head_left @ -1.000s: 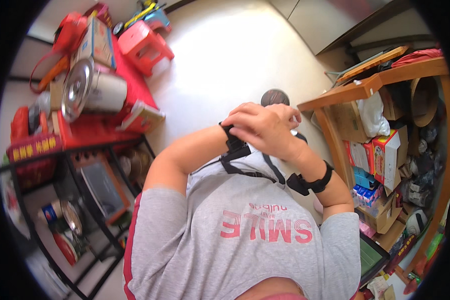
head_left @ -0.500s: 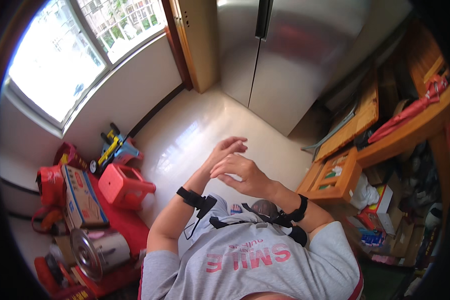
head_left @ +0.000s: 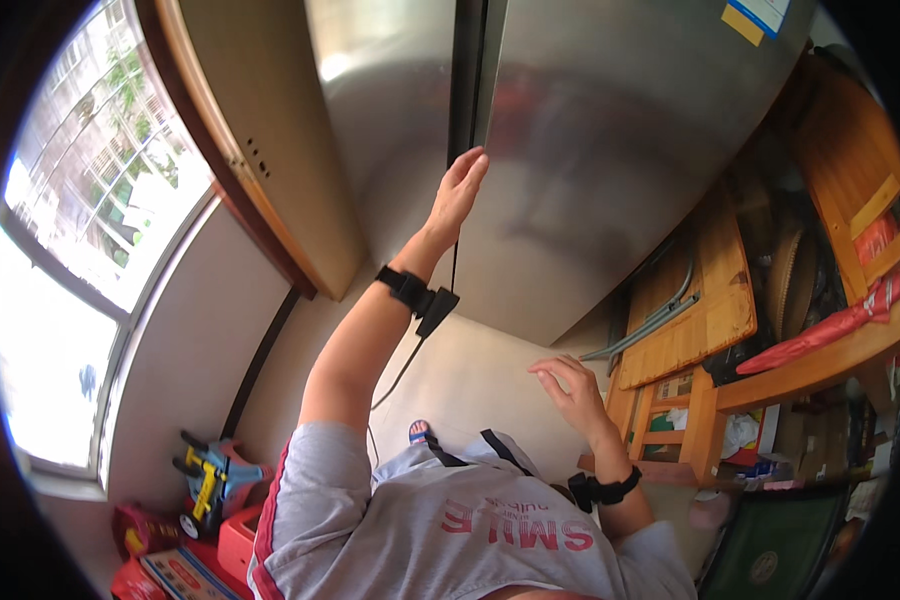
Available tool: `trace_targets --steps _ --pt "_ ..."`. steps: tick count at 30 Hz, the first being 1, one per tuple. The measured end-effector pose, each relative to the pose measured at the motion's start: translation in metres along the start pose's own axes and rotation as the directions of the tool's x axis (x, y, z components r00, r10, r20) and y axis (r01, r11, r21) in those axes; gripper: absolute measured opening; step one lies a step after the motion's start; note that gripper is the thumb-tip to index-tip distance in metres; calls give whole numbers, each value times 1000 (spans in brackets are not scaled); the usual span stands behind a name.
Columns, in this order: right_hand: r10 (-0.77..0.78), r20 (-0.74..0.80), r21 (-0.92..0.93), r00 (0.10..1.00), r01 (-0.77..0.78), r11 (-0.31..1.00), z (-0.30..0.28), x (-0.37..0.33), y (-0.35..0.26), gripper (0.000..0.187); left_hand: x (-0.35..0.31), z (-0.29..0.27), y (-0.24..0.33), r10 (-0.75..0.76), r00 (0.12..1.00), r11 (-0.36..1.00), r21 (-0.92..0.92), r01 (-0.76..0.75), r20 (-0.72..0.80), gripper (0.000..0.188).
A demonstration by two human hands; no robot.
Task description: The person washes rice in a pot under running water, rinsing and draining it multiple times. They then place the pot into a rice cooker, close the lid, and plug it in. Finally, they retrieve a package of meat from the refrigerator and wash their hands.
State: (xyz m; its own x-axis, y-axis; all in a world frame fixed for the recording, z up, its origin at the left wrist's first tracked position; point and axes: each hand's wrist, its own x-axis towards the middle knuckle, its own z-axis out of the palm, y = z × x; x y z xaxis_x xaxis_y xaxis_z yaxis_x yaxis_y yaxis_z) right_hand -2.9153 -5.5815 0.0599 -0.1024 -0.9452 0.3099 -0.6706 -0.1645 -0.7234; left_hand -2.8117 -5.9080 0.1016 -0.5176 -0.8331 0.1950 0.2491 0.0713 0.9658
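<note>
Ahead stands a tall stainless steel refrigerator [head_left: 590, 160] with two doors and a dark vertical groove [head_left: 466, 100] between them. My left hand [head_left: 457, 195] is stretched forward to that groove, fingers extended at its lower part; whether they touch the door cannot be made out. Nothing shows in this hand. Lower and to the right, my right hand [head_left: 572, 395] hangs in the air above the floor, its fingers loosely bent and apart, with nothing in it. Each forearm wears a black strap with a small device; a cable runs from the left one.
A wooden panel [head_left: 710, 310], a folded red umbrella [head_left: 820, 325] and wooden furniture stand at the right. A window [head_left: 60, 360] and a door edge [head_left: 270, 150] are at the left. Near lower left lie a toy vehicle [head_left: 210, 485] and a red stool [head_left: 238, 540].
My hands, close together before, have parted. The left has reached forward to the refrigerator; the right has moved to the right and lower. The view has shifted nearer the refrigerator.
</note>
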Motion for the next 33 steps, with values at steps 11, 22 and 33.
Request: trace_targets --steps 11,22,33 --pt "257 -251 84 933 -243 966 -8 115 65 13 193 -9 -76 -131 987 988 -98 122 -92 84" --pt "53 -641 -57 765 -116 992 29 259 0 51 147 -32 -67 -115 960 983 -110 147 253 70" --pt "144 -987 150 -67 -96 984 78 190 -29 115 67 -133 -8 -43 492 978 -65 199 869 30"
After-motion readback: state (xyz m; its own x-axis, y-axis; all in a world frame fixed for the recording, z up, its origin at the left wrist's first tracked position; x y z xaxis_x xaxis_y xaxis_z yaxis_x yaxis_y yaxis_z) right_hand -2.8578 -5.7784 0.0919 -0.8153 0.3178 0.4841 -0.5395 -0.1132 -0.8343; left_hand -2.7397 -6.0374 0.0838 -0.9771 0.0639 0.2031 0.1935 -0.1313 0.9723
